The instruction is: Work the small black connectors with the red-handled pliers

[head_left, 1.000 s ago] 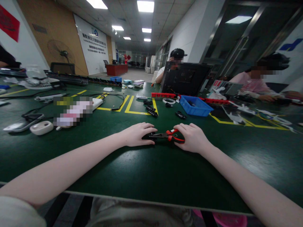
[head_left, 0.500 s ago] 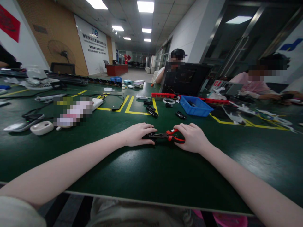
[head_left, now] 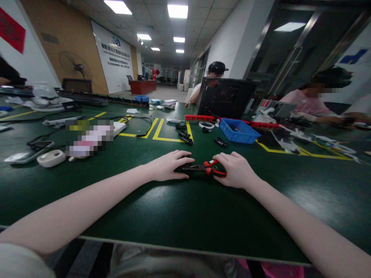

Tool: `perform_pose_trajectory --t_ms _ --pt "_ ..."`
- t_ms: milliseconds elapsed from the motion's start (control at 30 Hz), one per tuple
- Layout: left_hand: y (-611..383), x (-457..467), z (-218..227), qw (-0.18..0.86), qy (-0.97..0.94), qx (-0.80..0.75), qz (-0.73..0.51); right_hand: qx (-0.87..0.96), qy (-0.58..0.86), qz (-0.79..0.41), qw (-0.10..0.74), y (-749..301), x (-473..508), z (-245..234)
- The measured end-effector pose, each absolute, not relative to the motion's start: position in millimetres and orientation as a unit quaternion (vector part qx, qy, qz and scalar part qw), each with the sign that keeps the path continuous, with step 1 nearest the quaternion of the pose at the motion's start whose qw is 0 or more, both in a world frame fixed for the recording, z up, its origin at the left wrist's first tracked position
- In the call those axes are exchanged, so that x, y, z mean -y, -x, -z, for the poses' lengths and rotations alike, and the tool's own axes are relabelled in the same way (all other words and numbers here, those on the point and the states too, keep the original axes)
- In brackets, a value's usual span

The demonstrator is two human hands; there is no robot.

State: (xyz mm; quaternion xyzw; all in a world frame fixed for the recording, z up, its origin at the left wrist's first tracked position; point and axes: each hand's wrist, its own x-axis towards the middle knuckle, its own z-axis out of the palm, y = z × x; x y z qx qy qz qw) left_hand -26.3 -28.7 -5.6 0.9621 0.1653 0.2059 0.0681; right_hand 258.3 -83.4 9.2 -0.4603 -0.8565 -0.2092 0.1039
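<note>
My right hand (head_left: 237, 168) grips the red-and-black handles of long-nose pliers (head_left: 207, 168), whose dark jaws point left. The pliers' handles are spread apart. My left hand (head_left: 169, 166) is curled just over the table, thumb and fingers round something small and dark that is mostly hidden. The tips of the jaws reach in between the thumb and fingers of this hand. Beyond the hands lie small black coiled cables, one bundle (head_left: 221, 141) nearer my right hand and another (head_left: 185, 137) further left.
A blue bin (head_left: 240, 131) with dark items stands behind my right hand, near a red strip (head_left: 199, 117) and a large black case (head_left: 226, 96). To the left are a white rounded device (head_left: 51, 158) and a power strip. Two people sit across the green table (head_left: 185, 216).
Both hands stay almost in place. The dark thing at my left fingers shows less than before, and the pliers' jaws have shifted very slightly.
</note>
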Motion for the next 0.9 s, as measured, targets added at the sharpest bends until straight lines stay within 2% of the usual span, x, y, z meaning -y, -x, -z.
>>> perform_pose_trajectory --t_ms 900 --pt "25.6 26.3 5.5 0.089 -0.962 -0.172 -0.192 0.85 0.464 0.223 0.111 -258.4 84.4 -8.3"
